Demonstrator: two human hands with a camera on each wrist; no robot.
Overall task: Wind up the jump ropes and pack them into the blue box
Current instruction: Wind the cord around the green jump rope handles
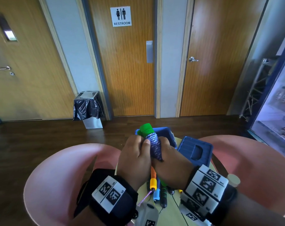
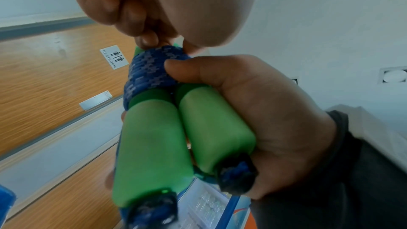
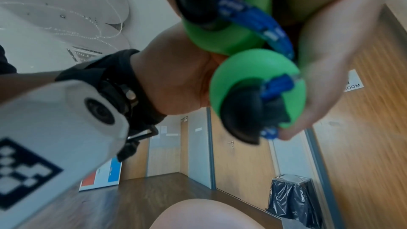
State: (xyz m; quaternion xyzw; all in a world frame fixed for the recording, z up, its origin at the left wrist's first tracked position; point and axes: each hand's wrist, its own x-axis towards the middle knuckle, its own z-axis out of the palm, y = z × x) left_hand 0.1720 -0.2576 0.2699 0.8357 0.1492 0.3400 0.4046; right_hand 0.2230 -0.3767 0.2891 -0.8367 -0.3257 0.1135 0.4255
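Note:
I hold a jump rope with two green handles (image 1: 146, 129) side by side over the table, in front of the open blue box (image 1: 164, 130). Its blue-and-white cord (image 1: 154, 144) is wound round the handles. My left hand (image 1: 135, 154) pinches the cord wrap (image 2: 152, 69) with curled fingertips (image 2: 147, 41). My right hand (image 1: 171, 162) grips the green handles (image 2: 152, 142), thumb (image 2: 187, 65) on the wrap. In the right wrist view the handle ends (image 3: 253, 69) point at the camera, with the right hand's fingers (image 3: 326, 58) curled round them. The box's inside is mostly hidden.
The blue lid (image 1: 194, 149) lies right of the box. Several other rope handles, one orange (image 1: 153, 178) and one blue (image 1: 157, 193), lie on the small table (image 1: 172, 206) under my wrists. Pink chairs (image 1: 57, 176) flank it. A lined bin (image 1: 89, 108) stands by the doors.

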